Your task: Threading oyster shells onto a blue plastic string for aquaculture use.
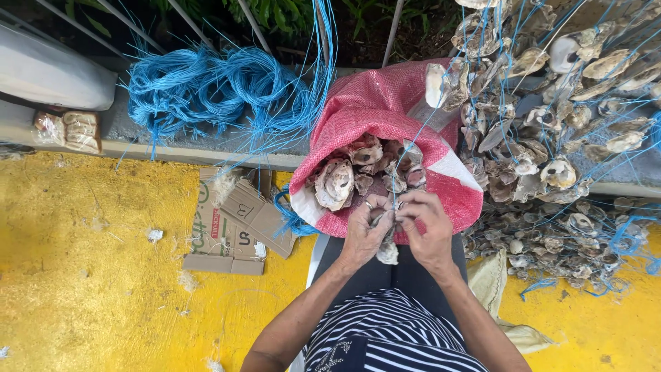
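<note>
A red woven sack (385, 110) full of oyster shells stands just ahead of the lap, with loose blue cord (213, 89) heaped to its left and strung shells (551, 138) piled to its right. Flattened cardboard (234, 220) lies on the yellow floor (89, 275). The left hand (365, 231) and right hand (427, 227) press together, both pinching one oyster shell (387, 251), perhaps on a cord.
</note>
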